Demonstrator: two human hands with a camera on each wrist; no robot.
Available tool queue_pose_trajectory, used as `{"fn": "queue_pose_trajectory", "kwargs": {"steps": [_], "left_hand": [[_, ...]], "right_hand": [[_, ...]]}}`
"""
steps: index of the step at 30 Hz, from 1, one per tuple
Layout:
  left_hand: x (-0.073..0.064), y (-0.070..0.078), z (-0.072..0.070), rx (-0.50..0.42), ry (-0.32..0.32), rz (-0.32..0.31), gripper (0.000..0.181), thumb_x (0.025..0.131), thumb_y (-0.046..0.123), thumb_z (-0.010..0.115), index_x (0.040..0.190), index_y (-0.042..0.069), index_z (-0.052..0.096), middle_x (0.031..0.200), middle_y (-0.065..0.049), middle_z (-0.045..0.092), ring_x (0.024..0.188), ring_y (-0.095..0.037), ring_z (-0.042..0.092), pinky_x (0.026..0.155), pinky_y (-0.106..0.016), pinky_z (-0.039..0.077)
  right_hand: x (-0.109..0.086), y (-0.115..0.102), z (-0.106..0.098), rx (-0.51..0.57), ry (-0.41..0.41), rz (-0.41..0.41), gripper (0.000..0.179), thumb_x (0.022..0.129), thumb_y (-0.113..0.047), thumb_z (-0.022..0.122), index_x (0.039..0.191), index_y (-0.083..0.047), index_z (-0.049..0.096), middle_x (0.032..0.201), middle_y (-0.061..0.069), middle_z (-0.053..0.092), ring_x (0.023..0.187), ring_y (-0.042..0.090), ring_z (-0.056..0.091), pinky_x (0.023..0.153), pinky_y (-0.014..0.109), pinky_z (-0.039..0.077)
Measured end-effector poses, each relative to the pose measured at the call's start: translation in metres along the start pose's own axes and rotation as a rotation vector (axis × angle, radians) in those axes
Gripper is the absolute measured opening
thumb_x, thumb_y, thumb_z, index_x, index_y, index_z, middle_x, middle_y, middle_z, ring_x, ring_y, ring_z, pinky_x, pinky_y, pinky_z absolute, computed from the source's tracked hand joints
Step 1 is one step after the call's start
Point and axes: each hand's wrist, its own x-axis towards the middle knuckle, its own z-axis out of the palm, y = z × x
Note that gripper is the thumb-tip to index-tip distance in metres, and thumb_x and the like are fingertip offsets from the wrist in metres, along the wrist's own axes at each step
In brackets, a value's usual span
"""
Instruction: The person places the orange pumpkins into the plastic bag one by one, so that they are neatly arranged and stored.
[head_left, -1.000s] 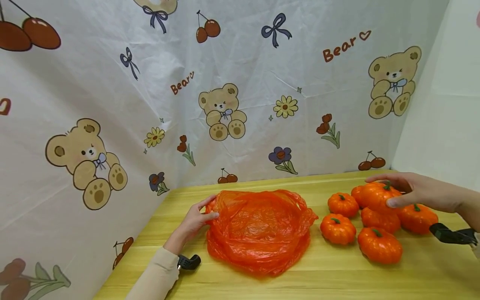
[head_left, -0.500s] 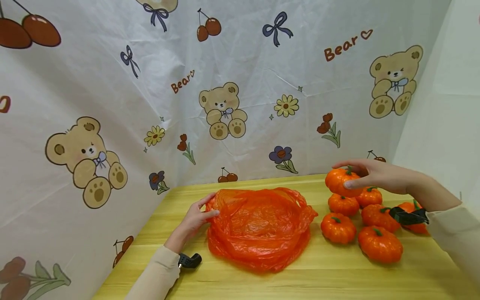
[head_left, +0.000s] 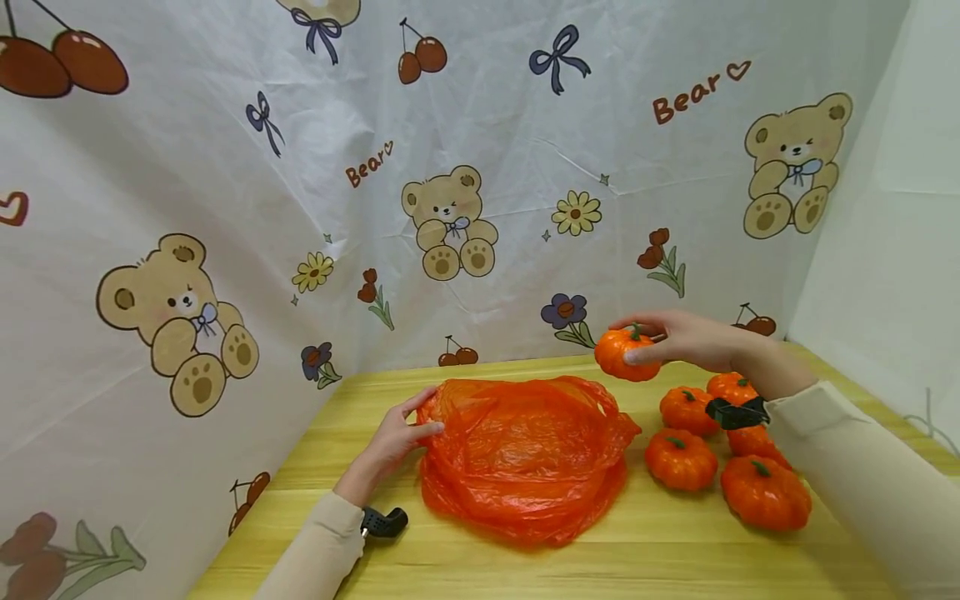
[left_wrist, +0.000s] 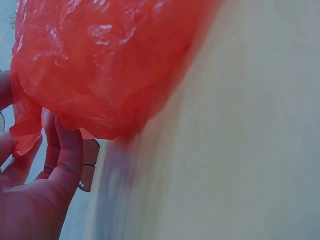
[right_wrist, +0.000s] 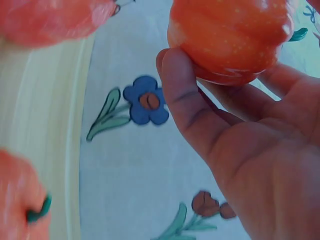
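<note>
A thin red-orange plastic bag lies on the table with its mouth spread wide toward the head camera. My left hand pinches the bag's left rim between thumb and fingers; the left wrist view shows the bag film running between them. In the air to the right of the bag, my right hand grips a small orange pumpkin with a green stem. The right wrist view shows thumb and fingers around that pumpkin. Below the right forearm several more pumpkins rest on the table.
The yellow wood-grain table ends at a white curtain printed with bears and flowers. A plain white wall stands at the right. A black wrist device sits under the left wrist, another under the right.
My right hand has carried the pumpkin left from above the pile toward the bag. The left hand and the bag have stayed about where they were.
</note>
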Motion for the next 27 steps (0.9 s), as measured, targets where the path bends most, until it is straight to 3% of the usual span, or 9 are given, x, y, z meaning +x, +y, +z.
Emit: {"fn": "queue_pose_trajectory", "kwargs": {"steps": [9, 17, 27], "left_hand": [[-0.001, 0.002, 0.003, 0.004, -0.021, 0.025, 0.078, 0.091, 0.006, 0.076, 0.160, 0.016, 0.040, 0.167, -0.014, 0.032, 0.112, -0.023, 0.065, 0.085, -0.034, 0.064], [-0.001, 0.002, 0.004, -0.023, -0.036, 0.021, 0.079, 0.091, 0.006, 0.076, 0.160, 0.017, 0.039, 0.167, -0.014, 0.031, 0.109, -0.022, 0.065, 0.084, -0.034, 0.064], [-0.001, 0.003, 0.001, -0.005, -0.045, 0.015, 0.078, 0.092, 0.008, 0.076, 0.160, 0.019, 0.040, 0.163, -0.016, 0.038, 0.111, -0.021, 0.065, 0.087, -0.034, 0.064]], "right_hand": [[0.049, -0.013, 0.023, 0.058, -0.047, -0.024, 0.061, 0.094, -0.031, 0.076, 0.147, -0.015, 0.051, 0.125, 0.015, 0.066, 0.109, 0.029, 0.065, 0.098, 0.038, 0.056], [0.079, -0.029, 0.044, 0.071, -0.083, -0.027, 0.065, 0.093, -0.031, 0.077, 0.149, -0.014, 0.049, 0.129, 0.014, 0.065, 0.114, 0.028, 0.062, 0.097, 0.039, 0.059], [0.120, -0.048, 0.075, 0.123, -0.106, -0.040, 0.060, 0.093, -0.031, 0.077, 0.145, -0.016, 0.052, 0.124, 0.013, 0.066, 0.105, 0.027, 0.066, 0.094, 0.042, 0.061]]}}
